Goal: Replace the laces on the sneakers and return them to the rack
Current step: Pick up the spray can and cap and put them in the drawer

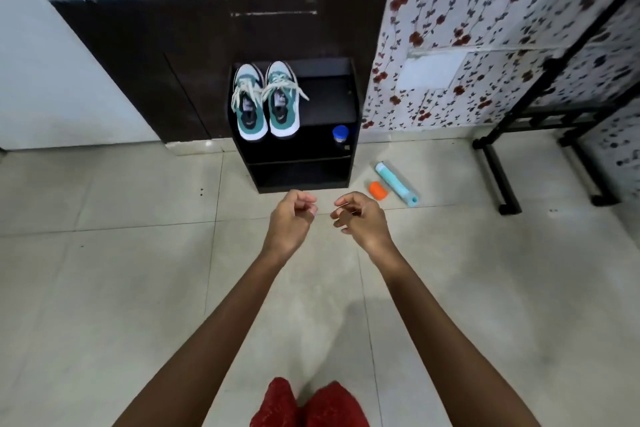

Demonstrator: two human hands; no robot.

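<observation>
Lying beside rack point(311, 173), teal bottle point(396, 184), orange cap point(377, 190)

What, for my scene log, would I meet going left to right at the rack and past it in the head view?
sneakers → blue-lidded jar → teal tube → black metal frame
</observation>
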